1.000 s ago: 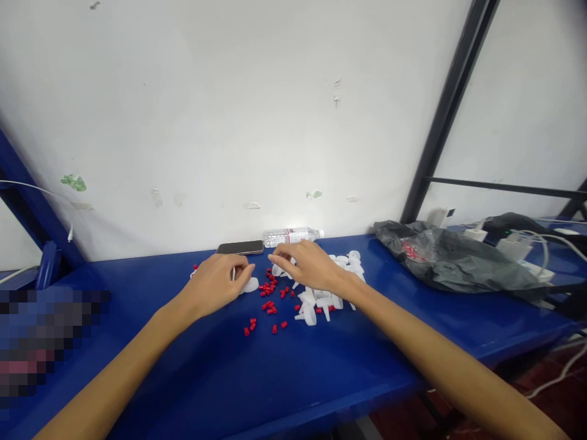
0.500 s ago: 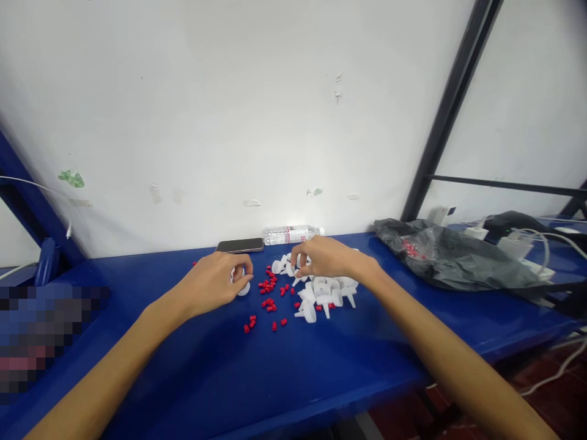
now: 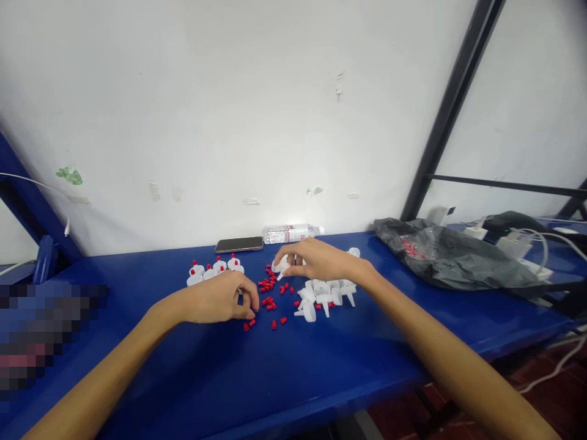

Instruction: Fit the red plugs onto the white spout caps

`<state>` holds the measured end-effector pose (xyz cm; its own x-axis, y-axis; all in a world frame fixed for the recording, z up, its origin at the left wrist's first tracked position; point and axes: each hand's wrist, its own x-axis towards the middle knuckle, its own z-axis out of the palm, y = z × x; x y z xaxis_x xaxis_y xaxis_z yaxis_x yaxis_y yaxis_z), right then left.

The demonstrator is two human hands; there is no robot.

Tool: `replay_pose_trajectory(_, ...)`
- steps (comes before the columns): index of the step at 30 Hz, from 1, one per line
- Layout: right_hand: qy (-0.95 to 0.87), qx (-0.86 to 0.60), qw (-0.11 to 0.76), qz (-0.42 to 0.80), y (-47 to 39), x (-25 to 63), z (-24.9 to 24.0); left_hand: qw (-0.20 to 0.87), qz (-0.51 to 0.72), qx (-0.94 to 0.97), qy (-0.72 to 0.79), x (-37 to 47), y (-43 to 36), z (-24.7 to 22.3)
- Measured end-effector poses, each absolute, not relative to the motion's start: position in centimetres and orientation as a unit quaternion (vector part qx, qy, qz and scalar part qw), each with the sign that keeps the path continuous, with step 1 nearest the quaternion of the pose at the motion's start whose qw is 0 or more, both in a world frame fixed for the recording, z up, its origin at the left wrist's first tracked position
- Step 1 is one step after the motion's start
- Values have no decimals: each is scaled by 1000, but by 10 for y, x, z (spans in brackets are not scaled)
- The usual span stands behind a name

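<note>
Our right hand pinches a white nozzle between thumb and fingers, its spout pointing down toward us; we cannot tell whether it is clear of the bench. Our left hand is curled, with thumb and forefinger close together just above the red caps at the near left. We cannot tell whether those fingers grip a cap or only reach to one.

The red caps lie scattered between our two hands, most of them in a loose cluster, with a few nearer to us. To the right of them, under and beside our right wrist, we have a heap of loose nozzles, tumbled on their sides and facing different ways, with a couple of red caps among them. Behind our left hand a group of capped nozzles stands upright, red tips on top, some partly hidden by the hand.

Along the wall, at the back of the bench, we see a phone lying flat and, just beside its right end, a clear bottle on its side. Well to the right, a dark bag lies crumpled, with a clear bag of red pieces on it, near some white cables
</note>
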<state>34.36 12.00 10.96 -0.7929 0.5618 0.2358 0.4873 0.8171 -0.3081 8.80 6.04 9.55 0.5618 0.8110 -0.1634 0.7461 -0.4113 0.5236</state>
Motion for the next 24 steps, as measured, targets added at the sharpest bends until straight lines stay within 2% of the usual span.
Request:
replay_pose_trajectory(9,-939,-284,148,127,119,333,104,254,52,833,489,94,62,95)
replay_pose_trajectory(14,-944,-252,185,108,115,333,102,286,134,809,495,94,64,97)
replay_pose_trajectory(20,-935,-268,193,130,111,333,102,250,240,764,544,90,68,104)
replay_pose_trajectory(24,-933,-270,207,120,110,331,103,318,302,721,537,89,70,107)
